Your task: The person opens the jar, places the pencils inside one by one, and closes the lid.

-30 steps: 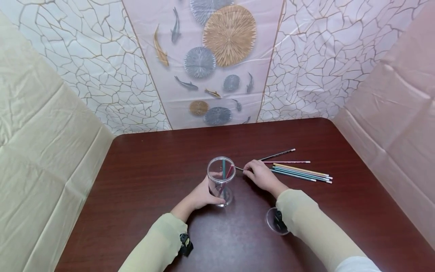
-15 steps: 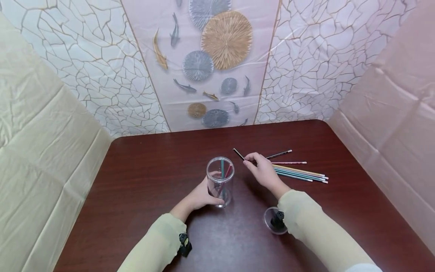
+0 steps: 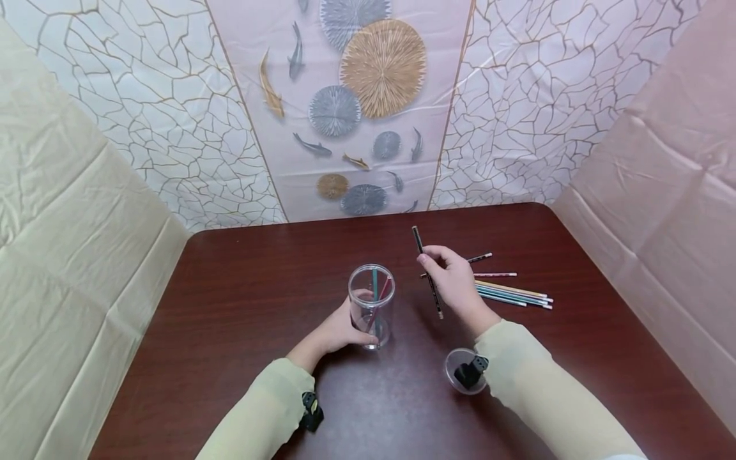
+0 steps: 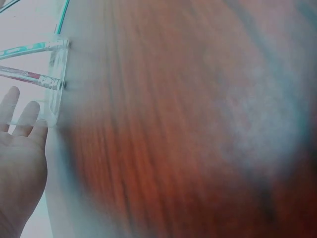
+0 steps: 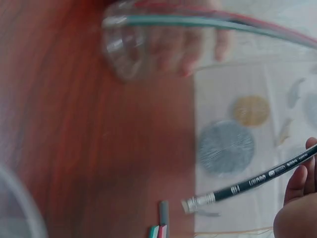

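Note:
A clear jar (image 3: 370, 310) stands upright on the table, and my left hand (image 3: 339, 329) grips its lower left side. Inside the jar lean a teal pencil (image 3: 375, 284) and a red pencil (image 3: 383, 292). Just right of the jar my right hand (image 3: 454, 281) pinches a black pencil (image 3: 432, 291) between thumb and fingers. Its eraser end points down and stays clear of the jar, as the right wrist view also shows on the black pencil (image 5: 247, 182). In the left wrist view my left hand (image 4: 22, 158) appears beside the jar's base.
Several pencils (image 3: 514, 294) in teal, white and yellow lie at the right, partly behind my right hand. Beyond them lie a pink pencil (image 3: 497, 275) and another black one. A clear round lid (image 3: 454, 377) lies near my right wrist. Fabric walls (image 3: 230, 128) edge the table.
My right hand has lifted the black pencil off the table and turned it from slanting to nearly upright, eraser end down. My left hand and the jar have stayed in place.

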`<action>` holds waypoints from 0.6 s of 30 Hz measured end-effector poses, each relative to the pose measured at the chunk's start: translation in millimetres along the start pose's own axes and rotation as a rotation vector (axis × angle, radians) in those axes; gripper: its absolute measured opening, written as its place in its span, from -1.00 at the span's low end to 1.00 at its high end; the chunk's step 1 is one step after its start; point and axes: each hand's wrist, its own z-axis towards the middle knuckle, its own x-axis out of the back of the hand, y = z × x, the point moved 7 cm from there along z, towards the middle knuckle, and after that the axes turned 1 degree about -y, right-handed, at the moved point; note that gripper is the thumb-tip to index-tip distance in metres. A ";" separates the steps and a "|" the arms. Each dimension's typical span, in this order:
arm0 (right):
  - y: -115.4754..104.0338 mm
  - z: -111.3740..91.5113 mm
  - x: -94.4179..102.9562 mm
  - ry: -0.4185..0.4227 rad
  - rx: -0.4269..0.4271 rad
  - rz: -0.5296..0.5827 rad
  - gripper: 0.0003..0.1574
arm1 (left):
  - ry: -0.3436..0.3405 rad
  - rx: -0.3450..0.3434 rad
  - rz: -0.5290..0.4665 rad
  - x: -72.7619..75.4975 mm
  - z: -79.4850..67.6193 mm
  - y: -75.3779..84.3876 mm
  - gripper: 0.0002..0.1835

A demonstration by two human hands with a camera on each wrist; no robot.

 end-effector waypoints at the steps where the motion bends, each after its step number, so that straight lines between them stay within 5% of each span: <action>1: -2.2 0.1 1.7 0.013 -0.012 0.034 -0.62 | 0.000 -0.004 -0.002 -0.1 -0.1 -0.2 -0.04; 8: -16.5 0.5 9.5 0.074 -0.027 0.259 -0.64 | -0.007 0.012 0.005 -0.4 -0.5 0.3 -0.05; 12: -25.3 0.4 13.6 0.107 -0.037 0.400 -0.64 | -0.008 0.028 0.027 -0.8 -3.3 13.1 -0.06; 18: -42.1 0.0 20.2 0.161 -0.001 0.579 -0.71 | 0.010 0.022 0.034 0.9 0.5 -1.6 -0.06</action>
